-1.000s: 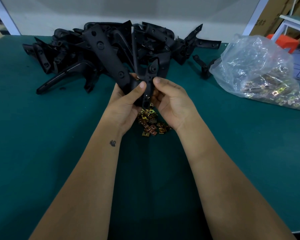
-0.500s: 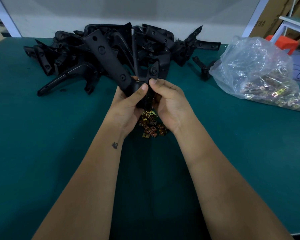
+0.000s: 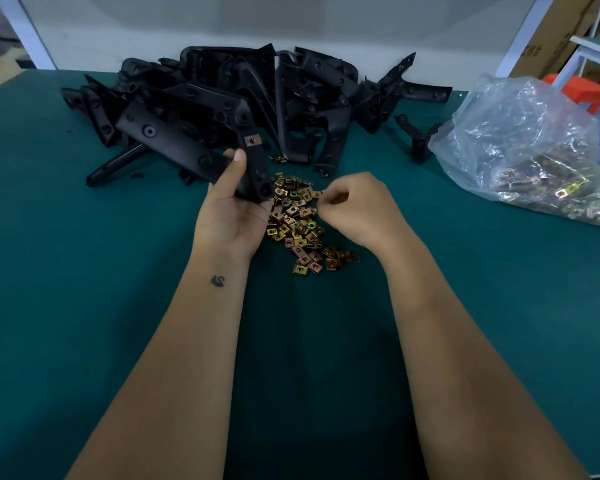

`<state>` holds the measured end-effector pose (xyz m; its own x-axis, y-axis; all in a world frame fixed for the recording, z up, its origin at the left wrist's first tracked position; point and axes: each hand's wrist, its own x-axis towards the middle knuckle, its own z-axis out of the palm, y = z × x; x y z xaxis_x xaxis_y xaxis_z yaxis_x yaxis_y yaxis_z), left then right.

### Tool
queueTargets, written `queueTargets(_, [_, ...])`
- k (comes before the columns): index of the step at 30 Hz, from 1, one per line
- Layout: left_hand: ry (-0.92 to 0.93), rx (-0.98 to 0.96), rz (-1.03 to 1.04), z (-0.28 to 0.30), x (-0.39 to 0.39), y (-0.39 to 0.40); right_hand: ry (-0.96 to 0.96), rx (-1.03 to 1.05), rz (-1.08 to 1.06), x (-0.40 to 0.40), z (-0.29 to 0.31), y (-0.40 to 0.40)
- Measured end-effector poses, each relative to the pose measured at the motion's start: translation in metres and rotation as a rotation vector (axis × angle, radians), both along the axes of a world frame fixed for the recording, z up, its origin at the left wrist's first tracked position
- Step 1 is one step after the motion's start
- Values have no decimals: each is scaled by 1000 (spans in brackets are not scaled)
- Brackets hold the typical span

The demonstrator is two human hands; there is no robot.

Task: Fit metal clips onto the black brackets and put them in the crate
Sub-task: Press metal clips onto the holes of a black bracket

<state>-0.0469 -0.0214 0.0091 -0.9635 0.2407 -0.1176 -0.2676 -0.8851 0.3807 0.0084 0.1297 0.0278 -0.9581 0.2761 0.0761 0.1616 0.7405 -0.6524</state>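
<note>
Left hand [image 3: 231,211] grips black bracket [image 3: 187,147], one clip [image 3: 251,140] fitted. Right hand [image 3: 355,207], fingers curled over loose clips [image 3: 297,216], pinching unclear. Clip bag [image 3: 534,147] at 2 o'clock.

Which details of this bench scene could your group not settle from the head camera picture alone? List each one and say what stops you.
- Right hand: curled fingers hide whether it pinches a clip from the loose clips.
- Held bracket: the left hand covers its lower end; one fitted clip shows.
- Crate: not in the head view.
- Plastic bag: cut by the right edge; glare blurs its contents.
- Bracket pile: overlapping black parts, uncountable.
</note>
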Motion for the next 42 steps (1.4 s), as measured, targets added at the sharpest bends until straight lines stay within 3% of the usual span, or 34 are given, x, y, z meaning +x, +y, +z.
queueTargets(3, [8,-16,-27,3,5,3,-125,153,7,1,-1,-1])
queueTargets(8, [27,-64,-59,4,7,5,-83,66,66,-2,-3,-1])
queueTargets(11, [6,-59,-61,3,7,5,-24,-133,45,-3,-5,0])
queueTargets(18, [15,-42,-82,0,4,6,219,-837,-44,-4,-6,-5])
queueTargets(22, [44,-50,-114,-1,2,5,274,-1046,-10,-5,-7,-5])
queueTargets(32, [187,-166,-193,-2,4,7,304,-1134,63,-5,-8,-12])
queueTargets(42, [226,-162,-213,-3,6,7,249,-1138,127,-5,-9,-8])
